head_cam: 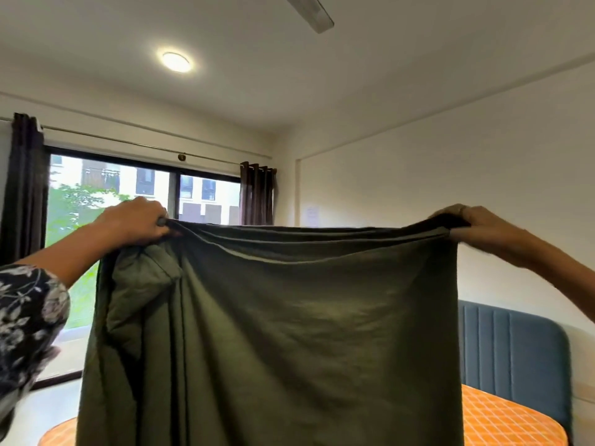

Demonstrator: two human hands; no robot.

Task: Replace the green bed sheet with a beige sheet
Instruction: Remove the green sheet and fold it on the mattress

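Note:
The green bed sheet (289, 333) hangs in front of me like a curtain, doubled over with folds down its left side. My left hand (138, 222) grips its top left corner at chest height. My right hand (479, 225) grips the top right corner, and the upper edge is stretched taut between them. The sheet hides most of the bed behind it. No beige sheet is in view.
A bare orange checked mattress (502, 420) shows at the lower right and lower left. A blue padded headboard (512, 349) stands against the right wall. A window with dark curtains (257, 193) fills the far wall. Pale floor lies at the left.

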